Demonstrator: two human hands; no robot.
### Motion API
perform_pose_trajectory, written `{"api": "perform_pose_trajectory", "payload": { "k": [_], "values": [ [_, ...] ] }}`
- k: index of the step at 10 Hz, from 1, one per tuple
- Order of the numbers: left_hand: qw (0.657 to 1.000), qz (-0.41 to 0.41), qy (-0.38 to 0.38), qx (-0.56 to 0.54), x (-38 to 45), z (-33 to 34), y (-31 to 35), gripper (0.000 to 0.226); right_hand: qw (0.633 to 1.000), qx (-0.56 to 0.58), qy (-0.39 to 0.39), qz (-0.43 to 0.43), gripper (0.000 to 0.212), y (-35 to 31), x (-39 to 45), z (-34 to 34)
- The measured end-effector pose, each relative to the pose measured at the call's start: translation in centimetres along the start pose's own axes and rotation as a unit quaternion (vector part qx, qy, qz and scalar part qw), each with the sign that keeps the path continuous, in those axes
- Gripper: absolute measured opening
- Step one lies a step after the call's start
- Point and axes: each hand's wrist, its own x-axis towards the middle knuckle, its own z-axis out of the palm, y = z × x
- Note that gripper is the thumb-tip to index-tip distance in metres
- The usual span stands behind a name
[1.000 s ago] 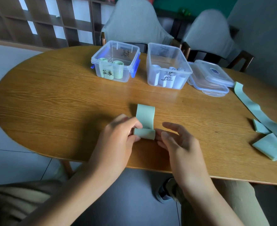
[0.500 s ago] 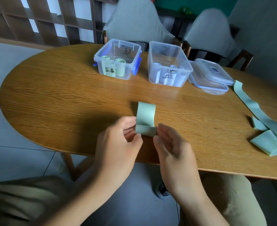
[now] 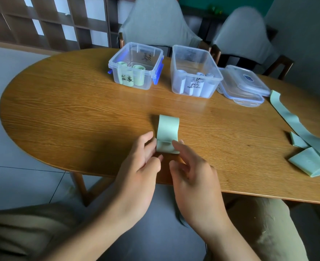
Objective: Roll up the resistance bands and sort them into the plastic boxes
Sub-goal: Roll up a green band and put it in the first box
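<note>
Your left hand point(image 3: 139, 162) and right hand point(image 3: 191, 172) pinch green band roll point(image 3: 167, 146); loosen grip, free tail point(image 3: 168, 127) springs roll open.

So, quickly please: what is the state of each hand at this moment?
Left hand: fingers curled, pinching the left end of the half-rolled pale green rubber resistance band.
Right hand: fingers curled, fingertips on the roll's right end.

Wood-grain table point(image 3: 80, 110) w/ satin sheen, clear glossy plastic boxes point(image 3: 136, 66), matt rubbery green band point(image 3: 167, 129)
</note>
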Motion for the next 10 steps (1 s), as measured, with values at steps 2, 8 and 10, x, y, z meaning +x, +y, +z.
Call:
{"api": "perform_pose_trajectory", "payload": {
  "k": [2,8,10],
  "values": [
    [0.999,0.006,0.017,0.036,-0.5,0.4,0.1,0.059,0.999,-0.038,-0.017,-0.016,0.046,0.1,0.1,-0.1],
    [0.972,0.058,0.003,0.228,0.9,-1.7,-0.7,0.056,0.983,-0.148,0.039,-0.099,0.049,2.5,-0.6,2.0],
    [0.920,0.119,-0.047,0.371,2.3,-3.5,-0.7,0.054,0.978,-0.193,0.029,-0.070,0.052,1.9,0.4,2.5]
  ]
}}
